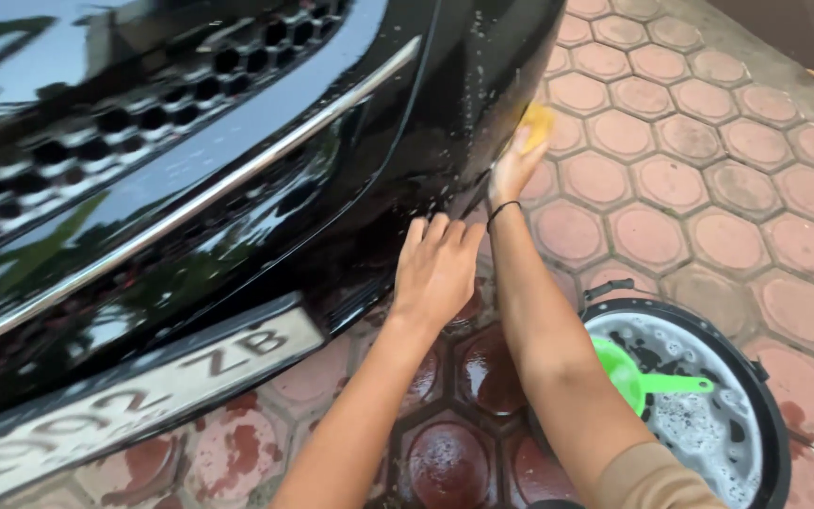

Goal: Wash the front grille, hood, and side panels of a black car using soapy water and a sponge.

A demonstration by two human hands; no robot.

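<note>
A: Where is the sponge, and who has it?

B: The right hand [512,168] presses a yellow sponge [538,123] against the right corner of the black car bumper [398,141], far from the camera. The fingers are curled around the sponge, a closed grip, with the palm pushing it flat onto the paint, which looks like the way to keep wet foam against a vertical panel.

A: And the other hand?

B: The left hand [437,269] lies open on the lower bumper, fingers together and holding nothing. I judge it is bracing the body while the person leans in low.

A: What sits nearby?

B: A black bucket [776,424] of soapy water stands on the hexagonal red paving [708,179] near the right arm, with a green scoop [635,379] resting inside, close enough to reach. The paving under the bumper is dark and wet.

A: Anything you cannot make out?

B: Most of the sponge is hidden behind the fingers, so its full shape is unclear. The number plate [134,401] is cut off at the left edge, and the grille [143,104] with its chrome strip [237,179] is blurred by reflections. The bucket's near rim runs out of view.
</note>
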